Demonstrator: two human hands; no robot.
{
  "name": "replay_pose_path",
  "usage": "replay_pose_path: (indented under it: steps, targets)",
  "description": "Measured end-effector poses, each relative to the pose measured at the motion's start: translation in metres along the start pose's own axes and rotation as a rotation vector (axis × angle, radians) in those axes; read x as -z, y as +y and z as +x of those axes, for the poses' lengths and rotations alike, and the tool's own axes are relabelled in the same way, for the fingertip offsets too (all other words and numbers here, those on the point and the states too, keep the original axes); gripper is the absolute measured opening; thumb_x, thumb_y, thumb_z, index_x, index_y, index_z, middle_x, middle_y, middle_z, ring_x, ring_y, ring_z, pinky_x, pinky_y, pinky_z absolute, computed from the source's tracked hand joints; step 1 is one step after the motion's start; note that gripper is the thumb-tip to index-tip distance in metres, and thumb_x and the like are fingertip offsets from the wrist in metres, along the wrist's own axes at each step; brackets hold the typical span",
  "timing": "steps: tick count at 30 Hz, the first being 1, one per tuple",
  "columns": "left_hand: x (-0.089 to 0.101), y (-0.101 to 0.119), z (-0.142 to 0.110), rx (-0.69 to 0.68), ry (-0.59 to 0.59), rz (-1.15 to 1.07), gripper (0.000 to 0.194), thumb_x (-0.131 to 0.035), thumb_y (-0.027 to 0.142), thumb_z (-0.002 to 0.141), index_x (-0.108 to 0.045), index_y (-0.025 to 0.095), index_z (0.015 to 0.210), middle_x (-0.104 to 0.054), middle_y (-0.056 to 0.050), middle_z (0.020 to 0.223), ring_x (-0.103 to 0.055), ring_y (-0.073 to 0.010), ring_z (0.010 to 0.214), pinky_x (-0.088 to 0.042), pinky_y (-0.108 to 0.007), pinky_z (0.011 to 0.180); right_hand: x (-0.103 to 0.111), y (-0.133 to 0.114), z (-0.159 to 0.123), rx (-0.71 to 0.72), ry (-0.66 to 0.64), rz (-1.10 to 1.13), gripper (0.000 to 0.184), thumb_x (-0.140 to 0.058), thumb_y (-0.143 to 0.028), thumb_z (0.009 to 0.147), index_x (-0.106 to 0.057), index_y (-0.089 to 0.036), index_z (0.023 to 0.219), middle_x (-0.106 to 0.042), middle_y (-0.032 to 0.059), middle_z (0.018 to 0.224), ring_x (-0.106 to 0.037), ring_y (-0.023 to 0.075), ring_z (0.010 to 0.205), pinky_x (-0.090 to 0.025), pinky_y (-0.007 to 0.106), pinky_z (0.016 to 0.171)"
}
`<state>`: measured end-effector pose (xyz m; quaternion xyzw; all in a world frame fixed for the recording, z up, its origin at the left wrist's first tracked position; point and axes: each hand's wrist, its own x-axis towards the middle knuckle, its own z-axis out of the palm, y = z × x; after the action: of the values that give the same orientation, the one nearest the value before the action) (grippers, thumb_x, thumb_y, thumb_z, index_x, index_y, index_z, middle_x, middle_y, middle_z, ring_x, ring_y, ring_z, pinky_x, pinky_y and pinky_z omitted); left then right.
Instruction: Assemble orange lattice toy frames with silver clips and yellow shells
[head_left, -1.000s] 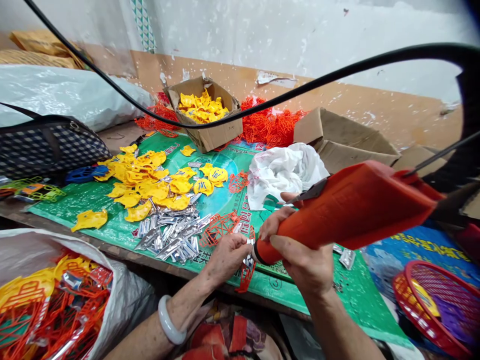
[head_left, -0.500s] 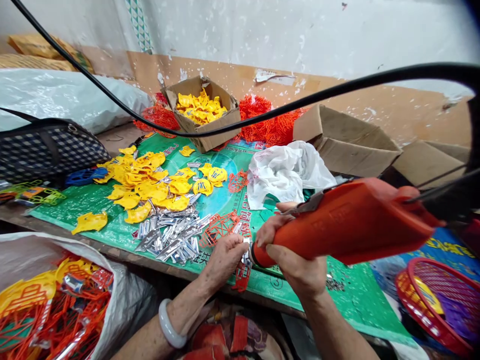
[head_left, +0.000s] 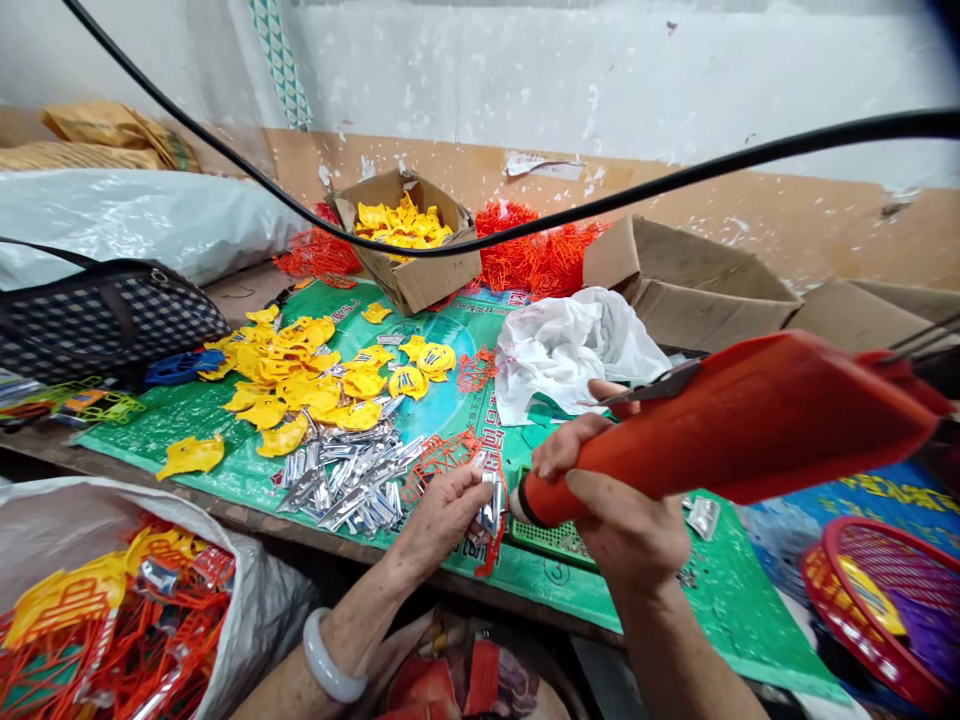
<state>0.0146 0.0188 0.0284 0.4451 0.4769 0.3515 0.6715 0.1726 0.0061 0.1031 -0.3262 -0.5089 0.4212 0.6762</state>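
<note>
My right hand (head_left: 626, 510) is wrapped round the red body of an electric screwdriver (head_left: 720, 425), whose black-ringed tip points left. My left hand (head_left: 450, 510) pinches an orange plastic frame with a shiny silver piece (head_left: 491, 505) on it, just left of the tip. A small gap shows between tip and piece. Under the tool lies a green perforated tray (head_left: 551, 535), partly hidden by my right hand. Left of my left hand are a heap of silver pieces (head_left: 345, 475) and another orange frame (head_left: 442, 455). Yellow plastic parts (head_left: 300, 365) are piled behind them.
A black cable (head_left: 480, 243) hangs across the view. Behind stand a carton (head_left: 431, 285) of yellow parts and another carton (head_left: 712, 310), with a white cloth (head_left: 570, 345) before them. An open sack (head_left: 262, 590) stands lower left; a red basket (head_left: 832, 610) lies right.
The screwdriver's tip has drawn back a little to the right from the silver piece, uncovering more of the green tray. My left hand still holds the orange frame and has tilted it up.
</note>
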Motion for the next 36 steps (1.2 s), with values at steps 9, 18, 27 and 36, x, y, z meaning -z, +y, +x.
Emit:
replay_pose_path:
  steps: [9,18,27,36]
  targets:
    - [0.008,-0.008,-0.002,0.069,-0.026,-0.238,0.037,-0.074,0.051,0.075,-0.068,0.017,0.089,-0.060,0.005,0.066,-0.047,-0.0058,0.051,-0.037,-0.016,0.049,0.008,-0.003,0.019,-0.023,0.298,-0.014,0.037,-0.072,-0.016,0.055,-0.061,-0.021,0.090,-0.060,-0.0044,0.063,-0.055,0.0146,0.052,-0.046,0.033,0.054]
    - [0.016,-0.007,-0.006,0.062,0.015,-0.450,0.030,-0.081,0.041,0.072,-0.072,0.015,0.084,-0.071,-0.003,0.079,-0.062,-0.0131,0.067,-0.048,-0.021,0.061,0.017,0.013,0.017,-0.043,0.238,-0.038,0.017,-0.076,-0.015,0.061,-0.061,-0.017,0.068,-0.061,-0.0022,0.062,-0.056,0.0139,0.053,-0.045,0.031,0.054]
    - [0.017,-0.018,0.000,0.101,0.084,-0.648,0.020,-0.080,0.026,0.074,-0.074,0.013,0.087,-0.076,-0.005,0.079,-0.068,-0.0157,0.070,-0.054,-0.025,0.070,0.020,0.016,0.017,-0.068,0.239,-0.063,0.016,-0.077,-0.018,0.061,-0.062,-0.017,0.066,-0.062,-0.0013,0.062,-0.056,0.0145,0.053,-0.046,0.031,0.053]
    - [0.033,-0.004,-0.015,0.116,-0.019,-0.616,0.047,-0.076,0.010,0.068,-0.070,0.011,0.114,-0.075,-0.012,0.112,-0.072,-0.0209,0.088,-0.055,-0.026,0.076,0.040,0.026,0.047,-0.064,0.325,-0.301,0.027,-0.082,-0.029,0.057,-0.065,-0.015,0.072,-0.063,-0.0004,0.064,-0.057,0.0155,0.055,-0.049,0.032,0.053]
